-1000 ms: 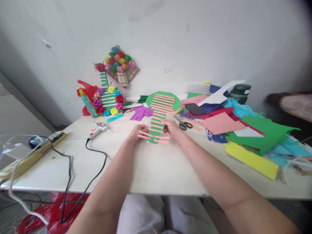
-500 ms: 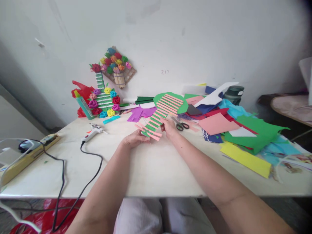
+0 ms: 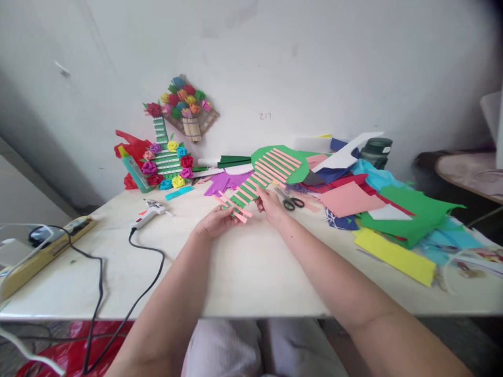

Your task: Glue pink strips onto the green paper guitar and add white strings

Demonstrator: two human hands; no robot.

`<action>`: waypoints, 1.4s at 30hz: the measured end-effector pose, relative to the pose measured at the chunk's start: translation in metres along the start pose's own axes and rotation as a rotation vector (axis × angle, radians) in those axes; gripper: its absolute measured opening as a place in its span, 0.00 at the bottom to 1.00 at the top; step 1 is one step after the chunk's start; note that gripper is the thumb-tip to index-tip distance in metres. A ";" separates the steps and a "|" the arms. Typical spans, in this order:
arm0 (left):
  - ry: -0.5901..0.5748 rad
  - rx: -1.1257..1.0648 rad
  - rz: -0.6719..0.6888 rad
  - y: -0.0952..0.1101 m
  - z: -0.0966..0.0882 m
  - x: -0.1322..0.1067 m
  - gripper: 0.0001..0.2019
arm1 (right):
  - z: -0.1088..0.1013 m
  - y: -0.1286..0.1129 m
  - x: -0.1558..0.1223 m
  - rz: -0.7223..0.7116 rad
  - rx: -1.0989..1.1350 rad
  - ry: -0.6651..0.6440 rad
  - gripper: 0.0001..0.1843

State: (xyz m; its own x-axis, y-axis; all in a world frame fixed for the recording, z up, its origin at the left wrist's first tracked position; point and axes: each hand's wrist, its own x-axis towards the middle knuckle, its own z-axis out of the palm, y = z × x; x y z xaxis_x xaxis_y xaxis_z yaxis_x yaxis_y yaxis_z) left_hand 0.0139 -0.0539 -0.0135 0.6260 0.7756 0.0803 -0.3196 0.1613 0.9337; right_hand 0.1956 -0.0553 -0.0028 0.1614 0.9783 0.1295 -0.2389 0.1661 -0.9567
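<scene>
Green in colour, the long paper piece (image 3: 250, 187) is held over the middle of the white table (image 3: 255, 277). It lies slantwise, with the narrow end near the person and the wide, rounded end farther away, to the right. Many pink strips (image 3: 278, 163) cross it in a row, and at the narrow end they reach beyond its edges.

The left hand (image 3: 217, 222) pinches this narrow end, thumb above; its other fingers are partly hidden below. The right hand (image 3: 270, 205) holds the right edge of the narrow part between thumb and bent fingers, but how tightly they press, I cannot tell.

Just beside the right hand lie the scissors (image 3: 290, 204), with black handles. To the left of the left hand, well apart, a white glue gun (image 3: 151, 213) rests on the table. A purple sheet (image 3: 220, 183) lies behind the hands.
</scene>
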 end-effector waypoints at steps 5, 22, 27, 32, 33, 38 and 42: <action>0.092 -0.046 0.029 0.003 -0.004 0.000 0.09 | -0.003 -0.002 -0.001 0.062 0.006 -0.114 0.25; 0.267 -0.190 -0.029 0.005 -0.015 -0.001 0.04 | -0.060 -0.016 0.016 0.052 0.284 0.329 0.28; 0.379 -0.252 -0.007 0.010 -0.014 -0.002 0.05 | -0.072 -0.016 0.019 0.039 0.335 0.258 0.22; 0.372 -0.411 0.156 0.014 -0.015 -0.002 0.30 | -0.064 -0.018 0.016 0.074 0.459 0.173 0.18; 0.376 -0.432 0.183 0.015 -0.016 -0.001 0.33 | -0.060 -0.018 0.015 0.081 0.491 0.160 0.18; 0.491 -0.413 0.219 0.009 -0.022 0.007 0.18 | -0.039 -0.016 0.011 0.117 0.589 0.123 0.18; 0.459 -0.259 0.202 0.000 -0.017 0.012 0.08 | -0.023 -0.012 0.005 0.115 0.605 0.087 0.17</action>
State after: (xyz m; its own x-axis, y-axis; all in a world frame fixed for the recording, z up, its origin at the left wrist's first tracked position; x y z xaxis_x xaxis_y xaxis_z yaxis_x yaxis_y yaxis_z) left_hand 0.0096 -0.0344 -0.0187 0.1793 0.9832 0.0349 -0.6015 0.0815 0.7947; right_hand 0.2210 -0.0555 0.0038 0.1742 0.9846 -0.0118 -0.7556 0.1259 -0.6428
